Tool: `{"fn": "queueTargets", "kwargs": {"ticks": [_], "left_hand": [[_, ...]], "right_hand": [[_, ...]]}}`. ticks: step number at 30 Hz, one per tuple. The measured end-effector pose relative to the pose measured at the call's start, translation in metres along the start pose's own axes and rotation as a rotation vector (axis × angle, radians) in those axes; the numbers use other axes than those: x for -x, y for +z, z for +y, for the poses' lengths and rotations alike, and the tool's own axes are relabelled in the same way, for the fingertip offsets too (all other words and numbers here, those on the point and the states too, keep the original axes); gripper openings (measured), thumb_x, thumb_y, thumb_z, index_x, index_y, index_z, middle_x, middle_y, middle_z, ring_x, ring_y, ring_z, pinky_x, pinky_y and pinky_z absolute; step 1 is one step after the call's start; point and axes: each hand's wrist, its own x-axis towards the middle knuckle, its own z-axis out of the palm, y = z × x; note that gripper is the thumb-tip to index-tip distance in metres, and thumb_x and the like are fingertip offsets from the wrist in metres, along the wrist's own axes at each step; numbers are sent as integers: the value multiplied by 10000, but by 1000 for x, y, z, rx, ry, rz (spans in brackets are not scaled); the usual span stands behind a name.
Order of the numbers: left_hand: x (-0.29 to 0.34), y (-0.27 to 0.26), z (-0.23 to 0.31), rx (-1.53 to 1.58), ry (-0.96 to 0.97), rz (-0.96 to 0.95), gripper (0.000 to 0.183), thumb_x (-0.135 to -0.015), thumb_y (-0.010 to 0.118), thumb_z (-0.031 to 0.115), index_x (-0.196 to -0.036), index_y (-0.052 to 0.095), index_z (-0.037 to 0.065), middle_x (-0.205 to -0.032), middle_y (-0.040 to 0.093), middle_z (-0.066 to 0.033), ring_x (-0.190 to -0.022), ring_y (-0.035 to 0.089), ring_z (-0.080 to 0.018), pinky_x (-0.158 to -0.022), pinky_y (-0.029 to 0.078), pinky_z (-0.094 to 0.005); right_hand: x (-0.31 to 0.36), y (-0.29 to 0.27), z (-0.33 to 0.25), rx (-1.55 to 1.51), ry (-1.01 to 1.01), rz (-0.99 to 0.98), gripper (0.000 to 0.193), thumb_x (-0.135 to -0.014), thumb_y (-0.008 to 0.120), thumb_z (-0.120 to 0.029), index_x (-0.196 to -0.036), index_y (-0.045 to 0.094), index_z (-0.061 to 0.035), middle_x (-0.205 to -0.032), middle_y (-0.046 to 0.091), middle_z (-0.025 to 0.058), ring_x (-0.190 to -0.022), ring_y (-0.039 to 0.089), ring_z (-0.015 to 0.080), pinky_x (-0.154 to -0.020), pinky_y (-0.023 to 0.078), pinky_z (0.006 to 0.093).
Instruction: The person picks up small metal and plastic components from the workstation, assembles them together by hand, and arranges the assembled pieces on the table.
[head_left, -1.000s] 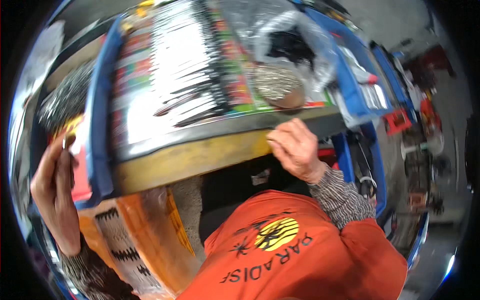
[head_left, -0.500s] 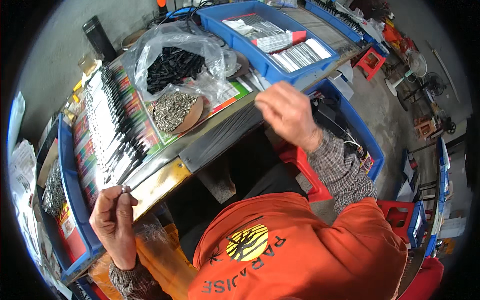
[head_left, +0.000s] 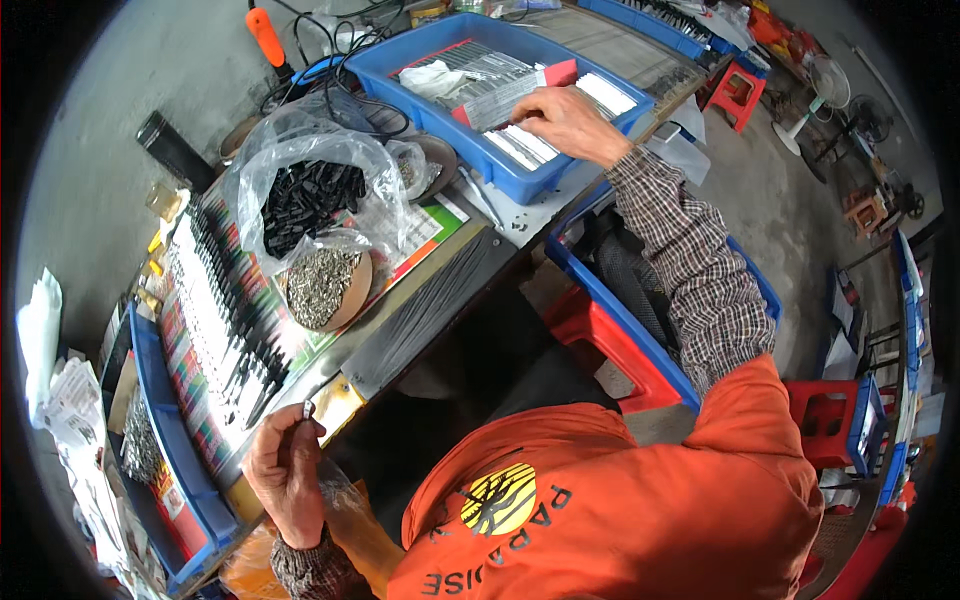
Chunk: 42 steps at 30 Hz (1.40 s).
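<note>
My left hand point(head_left: 287, 475) is by the table's near edge, thumb and forefinger pinching a small silvery metal piece point(head_left: 308, 408). My right hand point(head_left: 572, 122) reaches into a blue plastic tray point(head_left: 521, 188), its fingers drawn together over a row of thin white and silvery flat strips point(head_left: 522, 146). What lies between those fingertips is hidden. Next to that row, a red-and-silver divider point(head_left: 515, 95) crosses the tray. Left of the tray sits a clear plastic bag point(head_left: 385, 195) of black plastic parts point(head_left: 312, 203). A round dish of small metal parts point(head_left: 325, 285) stands in front of it.
Rows of black-handled pieces point(head_left: 225, 310) lie on the table's left side. A black bottle point(head_left: 175, 150) stands behind them. Another blue bin point(head_left: 165, 390) is at far left. A blue crate point(head_left: 650, 290) and a red stool point(head_left: 615, 350) stand right of my legs.
My right hand has moved away and up from the table's front edge into the blue tray. My left hand still pinches the small metal piece. The whole view has shifted.
</note>
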Motion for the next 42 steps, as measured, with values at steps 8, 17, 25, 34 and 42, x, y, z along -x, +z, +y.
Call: {"fn": "queueTargets", "kwargs": {"ticks": [8,17,25,34,42], "left_hand": [[-13,20,-7,-7,15,-37,115,-855,586,-38,-961,628,-34,-747,594,-16,-636,518,-57,-572,416,-188],[-23,34,-7,29,-48,-110,129,-857,562,-59,-968,620,-29,-731,606,-6,-610,501,-46,-551,399,-183],[-17,41,-18,113,-77,-97,125,-862,562,-57,-965,623,-23,-730,598,-1,-589,486,-35,-535,387,-174],[-9,41,-24,196,-113,-84,106,-869,581,-46,-962,626,-23,-733,591,-1,-571,469,-29,-505,373,-170],[-3,40,-24,163,-108,-83,100,-868,583,-46,-959,622,-27,-729,601,-7,-564,482,-35,-504,390,-172]], "right_hand": [[-15,17,7,-63,-82,-118,301,-784,604,-184,-1048,679,-60,-992,683,148,-945,637,298,-847,484,399],[-23,21,3,-102,-91,-216,312,-799,618,-225,-1053,672,-51,-1030,679,151,-972,634,304,-862,475,396],[-26,15,0,-110,-23,-247,295,-779,656,-239,-994,666,-37,-894,679,148,-863,639,291,-793,482,388],[-29,16,-3,-188,-12,-170,276,-732,701,-137,-959,617,-3,-623,550,37,-601,526,118,-568,427,283],[-22,15,-3,-165,57,-128,245,-721,711,-130,-868,614,40,-657,612,69,-599,557,121,-558,444,293]]}}
